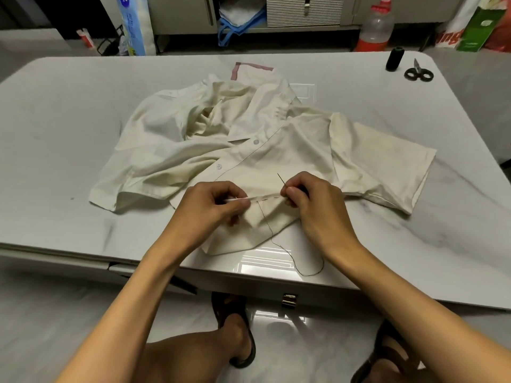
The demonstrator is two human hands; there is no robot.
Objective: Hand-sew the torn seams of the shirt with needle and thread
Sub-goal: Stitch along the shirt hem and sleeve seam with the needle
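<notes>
At the near edge of our white marbled bench (83, 134), left grip (213, 203) pinches the soft, floppy cream cotton shirt (276, 150) beside its seam (266, 199); right grip (312, 200) pinches the thin needle (281, 179).

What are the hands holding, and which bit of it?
The left hand pinches the shirt at its folded seam edge. The right hand pinches the needle by its lower end, tip pointing up.
</notes>
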